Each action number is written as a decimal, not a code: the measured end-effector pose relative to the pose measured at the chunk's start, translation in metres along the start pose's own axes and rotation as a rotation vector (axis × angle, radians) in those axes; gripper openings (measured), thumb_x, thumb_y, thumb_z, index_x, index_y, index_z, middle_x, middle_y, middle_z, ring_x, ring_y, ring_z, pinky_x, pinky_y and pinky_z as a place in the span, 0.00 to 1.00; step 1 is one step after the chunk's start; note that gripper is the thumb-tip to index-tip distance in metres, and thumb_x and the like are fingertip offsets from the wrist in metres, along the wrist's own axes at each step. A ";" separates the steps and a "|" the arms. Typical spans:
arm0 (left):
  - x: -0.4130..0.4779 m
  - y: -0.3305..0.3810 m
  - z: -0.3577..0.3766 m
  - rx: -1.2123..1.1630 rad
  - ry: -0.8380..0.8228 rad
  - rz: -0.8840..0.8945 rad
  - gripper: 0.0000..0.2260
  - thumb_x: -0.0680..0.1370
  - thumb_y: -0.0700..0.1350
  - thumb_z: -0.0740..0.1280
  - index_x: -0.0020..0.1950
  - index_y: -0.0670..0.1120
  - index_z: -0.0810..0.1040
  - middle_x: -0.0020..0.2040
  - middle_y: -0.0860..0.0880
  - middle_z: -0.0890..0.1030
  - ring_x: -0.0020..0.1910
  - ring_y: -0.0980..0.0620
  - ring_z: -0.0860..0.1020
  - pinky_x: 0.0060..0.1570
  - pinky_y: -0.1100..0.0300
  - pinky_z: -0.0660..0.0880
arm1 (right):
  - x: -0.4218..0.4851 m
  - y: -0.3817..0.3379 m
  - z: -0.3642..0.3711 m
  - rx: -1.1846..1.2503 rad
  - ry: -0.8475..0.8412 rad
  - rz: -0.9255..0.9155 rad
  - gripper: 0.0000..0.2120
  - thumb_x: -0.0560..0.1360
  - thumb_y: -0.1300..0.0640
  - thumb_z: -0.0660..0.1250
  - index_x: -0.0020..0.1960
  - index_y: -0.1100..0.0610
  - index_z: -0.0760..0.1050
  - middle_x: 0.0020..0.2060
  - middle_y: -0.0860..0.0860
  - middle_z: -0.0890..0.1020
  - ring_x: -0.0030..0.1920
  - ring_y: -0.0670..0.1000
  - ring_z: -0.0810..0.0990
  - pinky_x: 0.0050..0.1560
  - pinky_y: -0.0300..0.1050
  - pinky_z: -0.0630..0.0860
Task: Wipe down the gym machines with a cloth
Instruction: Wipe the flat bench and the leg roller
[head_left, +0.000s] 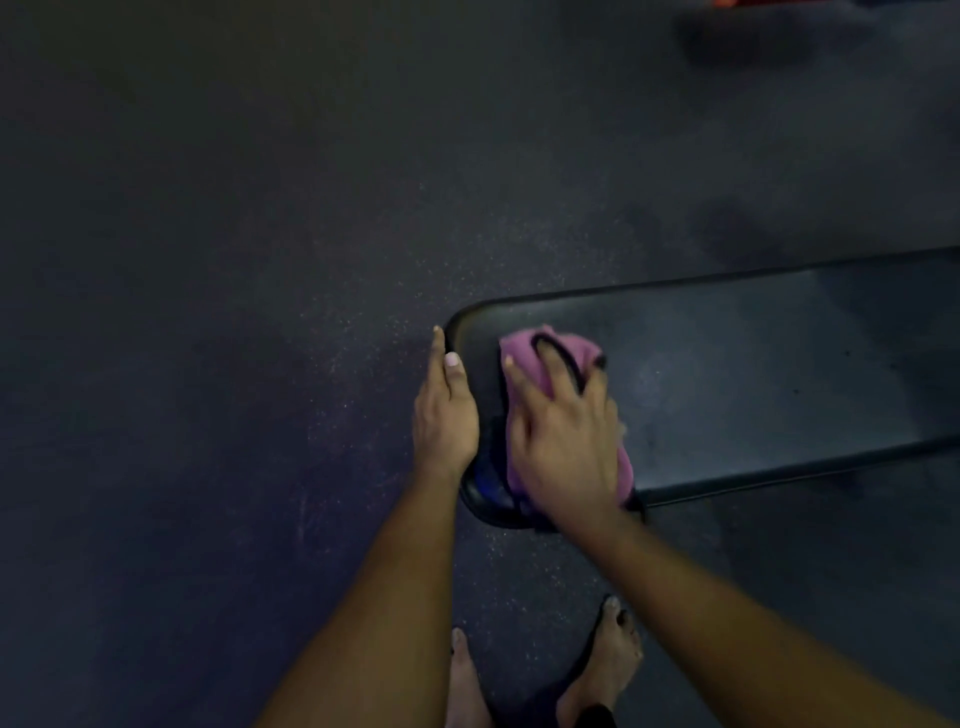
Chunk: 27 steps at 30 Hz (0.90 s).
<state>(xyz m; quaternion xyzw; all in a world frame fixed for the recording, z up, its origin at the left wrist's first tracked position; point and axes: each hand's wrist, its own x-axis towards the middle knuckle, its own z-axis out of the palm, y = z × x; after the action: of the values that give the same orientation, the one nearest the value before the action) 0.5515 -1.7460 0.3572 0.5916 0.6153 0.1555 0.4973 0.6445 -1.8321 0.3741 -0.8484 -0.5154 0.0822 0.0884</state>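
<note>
Head view only. Left hand (447, 405) lies with fingers nearly straight along the rounded end of the black padded gym bench (753, 364), thumb on its top edge, gripping nothing. Right hand (561, 431) is spread, palm down, pressing the bunched purple cloth with black trim (519, 344) onto the bench top near that end. Bare feet (608, 654) stand on the dark speckled rubber floor (208, 260) below.

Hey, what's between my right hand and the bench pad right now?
The purple cloth: the head view shows your right hand pressing it against the black bench pad, near the pad's rounded end.
</note>
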 end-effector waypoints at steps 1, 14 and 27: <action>-0.001 0.004 0.005 0.001 0.014 -0.015 0.23 0.86 0.59 0.44 0.82 0.63 0.49 0.73 0.42 0.73 0.70 0.39 0.72 0.64 0.50 0.68 | -0.025 0.002 0.000 -0.005 -0.017 -0.012 0.27 0.80 0.45 0.60 0.79 0.41 0.63 0.81 0.48 0.57 0.75 0.65 0.60 0.61 0.62 0.72; -0.005 0.000 0.015 -0.037 0.109 -0.001 0.21 0.86 0.58 0.45 0.80 0.67 0.50 0.72 0.41 0.73 0.69 0.39 0.73 0.65 0.47 0.70 | 0.110 0.046 0.000 -0.040 -0.008 0.146 0.23 0.79 0.53 0.61 0.72 0.39 0.71 0.79 0.48 0.60 0.70 0.65 0.62 0.62 0.64 0.68; -0.011 0.006 0.013 -0.017 0.091 -0.025 0.22 0.86 0.57 0.45 0.81 0.65 0.49 0.75 0.42 0.70 0.72 0.38 0.69 0.68 0.46 0.67 | -0.028 0.014 0.003 -0.012 0.009 -0.018 0.27 0.78 0.53 0.61 0.76 0.42 0.68 0.79 0.50 0.62 0.69 0.67 0.66 0.54 0.61 0.77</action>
<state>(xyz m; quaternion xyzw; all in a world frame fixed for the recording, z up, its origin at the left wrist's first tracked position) 0.5631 -1.7592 0.3602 0.5717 0.6435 0.1814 0.4756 0.6430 -1.8635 0.3694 -0.8446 -0.5232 0.0743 0.0864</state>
